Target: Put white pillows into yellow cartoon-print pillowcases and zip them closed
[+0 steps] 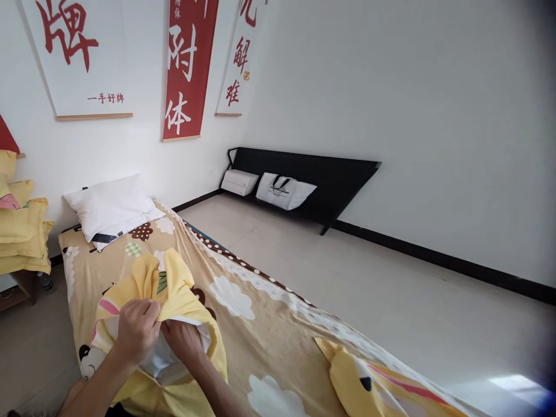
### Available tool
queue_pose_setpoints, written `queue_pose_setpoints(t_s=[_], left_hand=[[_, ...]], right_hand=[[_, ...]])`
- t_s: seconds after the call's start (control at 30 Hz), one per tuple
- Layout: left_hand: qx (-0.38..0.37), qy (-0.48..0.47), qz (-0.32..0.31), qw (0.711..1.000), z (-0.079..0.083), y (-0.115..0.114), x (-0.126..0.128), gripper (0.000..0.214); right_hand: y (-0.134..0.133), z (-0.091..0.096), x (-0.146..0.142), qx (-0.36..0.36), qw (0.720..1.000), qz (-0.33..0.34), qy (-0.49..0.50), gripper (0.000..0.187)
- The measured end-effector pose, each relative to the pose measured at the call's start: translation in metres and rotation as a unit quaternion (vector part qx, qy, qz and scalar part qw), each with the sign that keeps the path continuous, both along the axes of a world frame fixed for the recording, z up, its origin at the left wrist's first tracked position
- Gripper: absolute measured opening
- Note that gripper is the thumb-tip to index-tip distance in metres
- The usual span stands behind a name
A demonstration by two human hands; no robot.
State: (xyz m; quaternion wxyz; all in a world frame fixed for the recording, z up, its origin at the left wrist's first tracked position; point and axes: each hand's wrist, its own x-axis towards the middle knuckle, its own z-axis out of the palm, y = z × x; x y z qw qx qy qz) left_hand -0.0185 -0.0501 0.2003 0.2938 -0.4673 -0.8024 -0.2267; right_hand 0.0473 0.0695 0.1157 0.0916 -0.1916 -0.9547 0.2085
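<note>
A yellow pillowcase (208, 336) with a pink stripe and a green leaf print is bunched up in front of me, over the bed. My left hand (139, 324) is closed on its fabric from the outside, near the rim of the opening. Inside that opening is my right hand (185, 339), curled close beside the left, with the fingertips hidden under the cloth edge. White material (165, 362) shows within the opening; I cannot tell whether it is lining or a pillow. Another yellow printed piece of cloth (360, 382) lies on the bed at lower right.
A white pillow (117, 205) rests at the head of the bed, on a tan patterned sheet (260, 336). Several yellow folded textiles (21, 231) are stacked at left. Against the wall leans a black folding cot (339, 179), with a white box (238, 182) and white bag (284, 192) beside it.
</note>
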Motion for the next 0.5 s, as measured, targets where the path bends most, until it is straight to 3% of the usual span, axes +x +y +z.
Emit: queue_pose_setpoints(t_s=[0.1,0.2,0.3,0.33,0.4,0.47,0.5], left_hand=[[-0.059,0.013,0.035,0.998,-0.017,-0.006,-0.021,0.027],[-0.094,0.028,0.027,0.995,-0.043,-0.017,-0.048,0.022],[-0.086,-0.015,0.075,0.993,-0.07,-0.035,-0.073,0.021],[-0.079,-0.042,0.104,0.991,-0.079,-0.042,-0.08,0.023],[-0.069,-0.099,0.143,0.982,-0.093,-0.054,-0.091,0.028],[-0.061,-0.15,0.129,0.978,-0.106,-0.061,-0.1,0.034],[-0.051,-0.175,0.107,0.977,-0.113,-0.063,-0.104,0.038]], right_hand=[[-0.006,0.0,0.0,0.005,0.996,0.07,0.053,0.047],[-0.008,-0.01,0.017,0.022,0.978,0.169,0.123,0.066],[0.015,-0.023,0.036,0.022,0.963,0.22,0.157,0.061],[0.028,-0.027,0.04,0.015,0.965,0.198,0.174,0.055],[0.057,-0.036,0.041,-0.015,0.975,0.063,0.212,0.05],[0.081,-0.045,0.034,-0.088,0.972,-0.08,0.202,0.06],[0.087,-0.051,0.028,-0.132,0.971,-0.105,0.171,0.067]])
